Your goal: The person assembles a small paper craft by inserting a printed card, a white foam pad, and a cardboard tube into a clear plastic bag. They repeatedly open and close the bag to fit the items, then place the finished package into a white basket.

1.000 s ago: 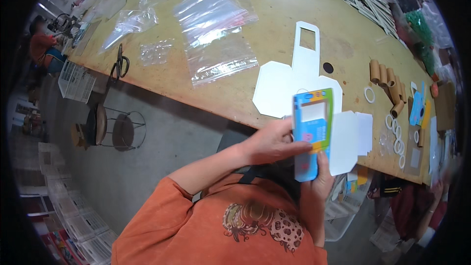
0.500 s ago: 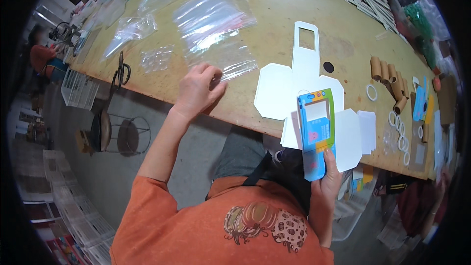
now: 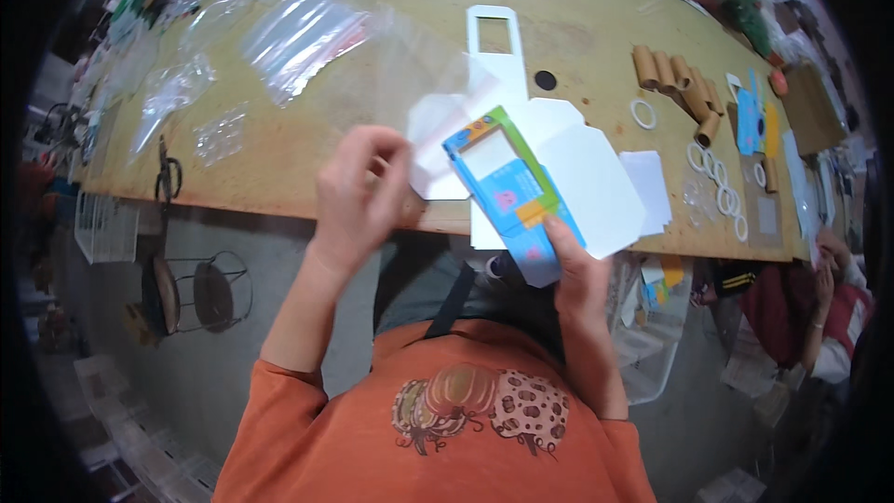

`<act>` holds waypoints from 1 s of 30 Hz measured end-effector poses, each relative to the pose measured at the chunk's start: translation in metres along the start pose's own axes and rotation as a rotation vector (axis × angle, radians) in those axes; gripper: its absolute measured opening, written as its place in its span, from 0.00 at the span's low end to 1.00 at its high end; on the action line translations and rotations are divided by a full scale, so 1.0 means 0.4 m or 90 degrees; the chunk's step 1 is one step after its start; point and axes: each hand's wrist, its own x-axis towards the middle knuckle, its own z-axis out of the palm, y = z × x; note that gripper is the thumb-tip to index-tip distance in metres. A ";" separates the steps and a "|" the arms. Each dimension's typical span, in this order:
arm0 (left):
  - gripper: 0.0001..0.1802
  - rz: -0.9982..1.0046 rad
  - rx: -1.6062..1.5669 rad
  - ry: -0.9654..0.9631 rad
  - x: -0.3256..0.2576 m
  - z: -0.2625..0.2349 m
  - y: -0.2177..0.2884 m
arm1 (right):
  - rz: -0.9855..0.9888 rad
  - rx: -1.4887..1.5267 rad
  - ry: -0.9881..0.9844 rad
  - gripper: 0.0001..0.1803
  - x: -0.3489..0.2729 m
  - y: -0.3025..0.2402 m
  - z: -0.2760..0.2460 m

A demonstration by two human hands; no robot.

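My right hand (image 3: 579,270) grips the lower end of a flat blue and green printed card box (image 3: 510,194) with a cut-out window, thumb on its front. The box is tilted above the table edge. My left hand (image 3: 361,188) pinches the edge of a clear plastic bag (image 3: 454,116), which is smeared by motion and lifted off the table. Behind the box and bag lies white cut card (image 3: 596,182) with a windowed strip (image 3: 499,65) reaching away from me. A stack of clear bags (image 3: 303,42) lies further back to the left.
Scissors (image 3: 169,172) lie at the left table edge. A black disc (image 3: 546,80), cardboard tubes (image 3: 684,79) and white rings (image 3: 715,172) are on the right. A stool (image 3: 212,293) stands below left. Another person (image 3: 801,307) is at the far right.
My left hand has lifted a clear bag from the stack and drawn it rightward toward the box. My right hand has tilted the box leftward. The whole view has shifted.
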 end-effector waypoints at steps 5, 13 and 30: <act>0.07 0.093 -0.095 -0.124 -0.030 0.180 0.084 | -0.014 0.001 -0.040 0.26 0.008 -0.017 -0.003; 0.04 -0.027 -0.077 -0.163 -0.036 0.245 0.035 | -0.063 -0.164 0.064 0.22 -0.030 -0.048 -0.091; 0.11 -0.080 -0.174 -0.194 -0.056 0.220 0.067 | 0.144 -0.207 -0.155 0.09 0.131 -0.040 -0.031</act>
